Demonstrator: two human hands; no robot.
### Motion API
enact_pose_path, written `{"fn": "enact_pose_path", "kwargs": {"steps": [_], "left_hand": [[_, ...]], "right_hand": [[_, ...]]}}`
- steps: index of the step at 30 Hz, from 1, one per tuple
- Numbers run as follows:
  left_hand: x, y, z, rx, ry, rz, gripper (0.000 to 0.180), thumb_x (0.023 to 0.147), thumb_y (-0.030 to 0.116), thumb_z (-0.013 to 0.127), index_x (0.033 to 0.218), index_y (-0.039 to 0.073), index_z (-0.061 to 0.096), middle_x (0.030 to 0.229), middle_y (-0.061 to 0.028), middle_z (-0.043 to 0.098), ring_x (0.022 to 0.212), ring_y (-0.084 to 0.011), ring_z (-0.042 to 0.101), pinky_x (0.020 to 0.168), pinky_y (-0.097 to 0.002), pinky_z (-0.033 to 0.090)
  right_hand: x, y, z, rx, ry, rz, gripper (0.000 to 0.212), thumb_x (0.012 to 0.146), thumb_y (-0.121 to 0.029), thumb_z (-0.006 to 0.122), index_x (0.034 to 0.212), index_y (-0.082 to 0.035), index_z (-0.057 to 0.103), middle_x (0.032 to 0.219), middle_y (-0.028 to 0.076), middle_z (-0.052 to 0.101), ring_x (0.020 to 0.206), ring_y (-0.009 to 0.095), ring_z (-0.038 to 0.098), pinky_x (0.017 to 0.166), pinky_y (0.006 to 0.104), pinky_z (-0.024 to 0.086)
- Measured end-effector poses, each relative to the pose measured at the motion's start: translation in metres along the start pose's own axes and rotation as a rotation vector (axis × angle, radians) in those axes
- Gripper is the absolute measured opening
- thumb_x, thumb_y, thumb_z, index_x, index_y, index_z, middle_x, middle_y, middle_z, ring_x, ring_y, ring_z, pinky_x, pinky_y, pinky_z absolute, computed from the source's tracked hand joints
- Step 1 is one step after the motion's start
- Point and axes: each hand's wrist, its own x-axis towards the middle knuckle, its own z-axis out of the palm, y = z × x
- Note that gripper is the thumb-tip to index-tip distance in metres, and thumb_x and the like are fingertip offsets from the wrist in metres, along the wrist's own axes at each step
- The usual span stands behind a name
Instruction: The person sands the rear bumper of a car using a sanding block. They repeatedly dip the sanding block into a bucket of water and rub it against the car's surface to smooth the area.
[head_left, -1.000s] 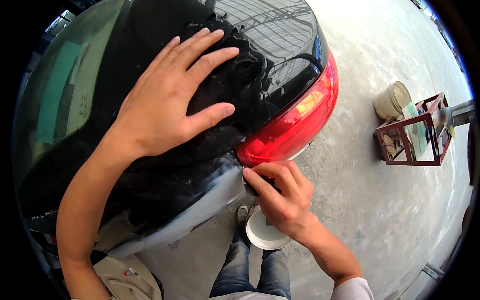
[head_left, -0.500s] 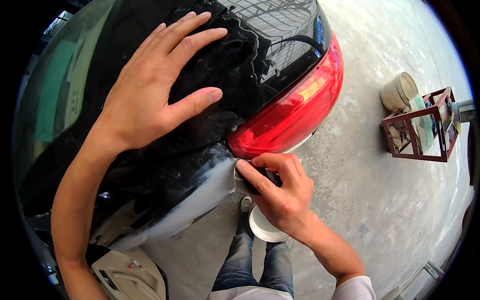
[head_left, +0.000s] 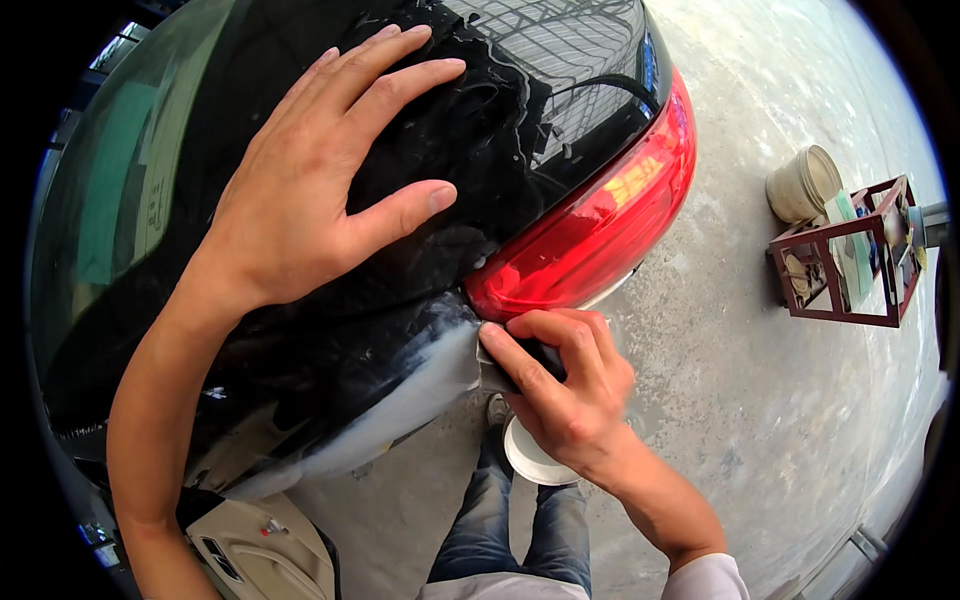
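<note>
My left hand (head_left: 300, 180) lies with fingers spread on the wet, glossy black body of a car (head_left: 330, 320). My right hand (head_left: 575, 390) is closed on a piece of grey sandpaper (head_left: 490, 374), its thumb and fingers pressing it at the panel's edge. Something dark shows between the fingers, mostly hidden. The sandpaper touches the end of a dull, whitish-grey sanded patch (head_left: 400, 400) on the black panel. Just beyond my right fingertips is the red tail light (head_left: 590, 220).
A white bucket (head_left: 535, 455) stands by my legs, partly behind my right hand. On the concrete floor (head_left: 720, 420) to the right are a beige bucket (head_left: 803, 185) and a dark red metal frame stand (head_left: 840, 318) with items in it. An open beige-lined car door (head_left: 260, 540) is at the lower left.
The whole view has shifted slightly, so everything sits a little farther right. Both hands keep nearly the same places on the car, the right one still gripping the sandpaper.
</note>
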Motion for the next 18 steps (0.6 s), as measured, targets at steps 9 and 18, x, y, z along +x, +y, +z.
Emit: {"fn": "enact_pose_path", "kwargs": {"steps": [9,18], "left_hand": [[0.005,0.003,-0.004,-0.022,-0.022,0.002,0.07,0.091,0.039,0.068,0.153,0.011,0.05,0.163,-0.013,0.042,0.152,-0.0356,0.037,0.128,-0.0512,0.022],[0.004,0.004,-0.005,-0.006,-0.031,-0.002,0.07,0.091,0.039,0.067,0.153,0.011,0.05,0.164,-0.0131,0.042,0.153,-0.0355,0.037,0.128,-0.0516,0.023]], "right_hand": [[0.001,0.002,0.011,-0.045,0.079,-0.074,0.054,0.059,-0.008,0.074,0.113,-0.01,0.078,0.099,0.006,0.065,0.083,0.022,0.064,0.065,0.0296,0.054],[0.005,-0.005,0.004,0.033,0.009,0.037,0.057,0.058,-0.003,0.077,0.114,-0.012,0.077,0.101,0.005,0.066,0.083,0.022,0.064,0.062,0.0299,0.054]]}}
